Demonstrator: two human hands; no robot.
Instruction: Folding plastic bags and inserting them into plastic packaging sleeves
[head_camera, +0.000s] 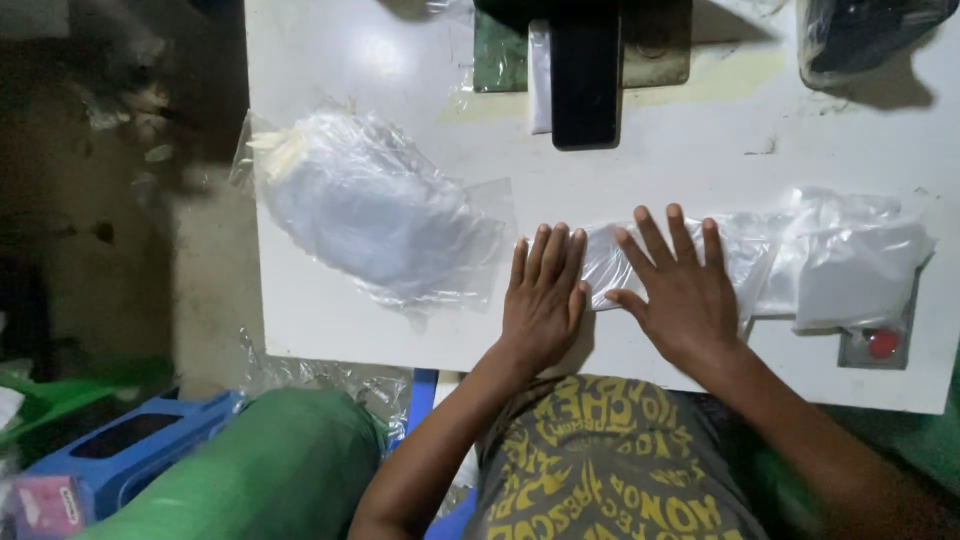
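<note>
The left hand (543, 300) lies flat, palm down, fingers straight and close together, gripping nothing; its fingertips rest at the left edge of a thin clear plastic bag (610, 262) spread on the white counter (330, 320). The right hand (683, 290) is likewise flat and released, fingers fanned apart, pressing down on the same bag, with the thumb angled toward the left hand. The two hands sit just beside each other near the counter's front edge, and the bag lies under and between them, smooth and glossy where it is pressed, faintly creased elsewhere.

To the right, touching or overlapping the bag's far end, lies a loose heap of more clear plastic bags (850, 255), crinkled and milky where the layers stack. Beside its lower edge sits a small grey device with a round red button (880, 345), partly hidden by the plastic.

Left of the hands, a bulging bundle wrapped in clear film (370, 210) rests on the counter, soft and rounded, its wrapper wrinkled and shiny. At the back edge stands a black rectangular block (585, 75) over a greenish metal plate (500, 55). A dark object under clear film (865, 35) sits at the far right corner.

Below the counter, at the lower left, are a blue plastic crate (130, 450) and a green rounded roll (270, 470).
</note>
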